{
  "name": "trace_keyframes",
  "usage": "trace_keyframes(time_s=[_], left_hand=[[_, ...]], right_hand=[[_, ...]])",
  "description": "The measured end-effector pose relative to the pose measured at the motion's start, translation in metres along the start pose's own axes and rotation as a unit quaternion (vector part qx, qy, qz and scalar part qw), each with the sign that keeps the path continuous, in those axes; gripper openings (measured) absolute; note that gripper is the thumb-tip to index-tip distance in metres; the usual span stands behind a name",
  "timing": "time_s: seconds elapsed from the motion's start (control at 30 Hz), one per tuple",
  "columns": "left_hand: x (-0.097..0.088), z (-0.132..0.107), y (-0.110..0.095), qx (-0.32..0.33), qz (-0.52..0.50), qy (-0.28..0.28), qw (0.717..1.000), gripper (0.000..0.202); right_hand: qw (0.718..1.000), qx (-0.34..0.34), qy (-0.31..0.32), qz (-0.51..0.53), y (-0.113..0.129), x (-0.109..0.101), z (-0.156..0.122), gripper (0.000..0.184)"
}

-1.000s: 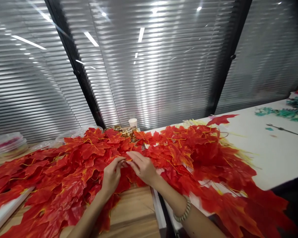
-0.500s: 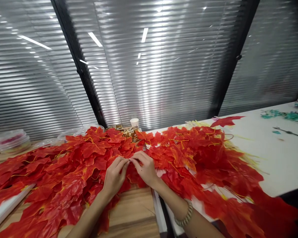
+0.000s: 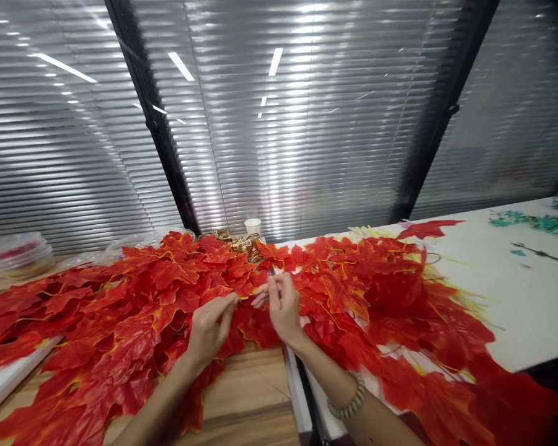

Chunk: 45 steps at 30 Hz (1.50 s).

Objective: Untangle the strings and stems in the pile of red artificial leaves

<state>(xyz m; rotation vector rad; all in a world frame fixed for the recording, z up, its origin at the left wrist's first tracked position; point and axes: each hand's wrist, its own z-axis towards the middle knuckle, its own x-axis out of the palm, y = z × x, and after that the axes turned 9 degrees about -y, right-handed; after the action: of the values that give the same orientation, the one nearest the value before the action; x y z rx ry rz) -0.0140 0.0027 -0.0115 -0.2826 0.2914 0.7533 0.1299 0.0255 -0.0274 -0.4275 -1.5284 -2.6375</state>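
My left hand (image 3: 211, 325) is closed in a pinch, thumb against forefinger, over the pile of red artificial maple leaves (image 3: 177, 272). A short yellow stem (image 3: 244, 298) sticks out from its fingertips toward the right. Facing it, my right hand (image 3: 284, 305) has its thumb raised and its fingers stretched out to the left, close to that stem but with nothing visibly gripped. Yellow vines run among the leaves, which spread around and in front of both hands.
Gold-wrapped packets (image 3: 246, 246) and a white paper cup (image 3: 252, 226) stand behind the leaves. Clear plastic containers (image 3: 16, 254) are at the far left. Teal foliage (image 3: 534, 220) and a dark thin rod (image 3: 542, 252) lie on the white table (image 3: 521, 297). Blinds close off the back.
My hands were pinched together at the fingertips. The right hand has parted from the left, opened its fingers and turned up; the left hand has shifted slightly left.
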Motion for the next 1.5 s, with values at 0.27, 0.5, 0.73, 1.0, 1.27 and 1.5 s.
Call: trace_keyframes(time_s=[0.27,0.5,0.73,1.0,1.27,1.5], left_hand=[[-0.001,-0.002,-0.008,0.002,0.006,0.042,0.999,0.011],[0.0,0.0,-0.001,-0.033,0.032,0.038,0.998,0.008],[0.0,0.005,-0.002,-0.111,-0.032,0.018,0.993,0.009],[0.002,0.007,-0.003,-0.141,-0.062,0.057,0.986,0.013],[0.004,-0.001,0.019,-0.059,-0.07,0.096,0.991,0.021],[-0.001,-0.007,0.032,0.016,-0.011,0.117,0.993,0.035]], right_hand=[[0.98,-0.113,0.119,-0.112,0.007,0.0,-0.003,0.015],[0.994,-0.056,0.033,-0.089,0.002,-0.006,0.01,0.022],[0.992,-0.072,-0.039,-0.095,-0.002,-0.01,0.018,0.023],[0.989,-0.03,-0.13,-0.066,-0.012,-0.02,0.031,0.026],[0.982,0.011,-0.181,-0.054,-0.019,-0.027,0.039,0.033],[0.983,0.031,-0.174,-0.051,-0.015,-0.027,0.038,0.033]])
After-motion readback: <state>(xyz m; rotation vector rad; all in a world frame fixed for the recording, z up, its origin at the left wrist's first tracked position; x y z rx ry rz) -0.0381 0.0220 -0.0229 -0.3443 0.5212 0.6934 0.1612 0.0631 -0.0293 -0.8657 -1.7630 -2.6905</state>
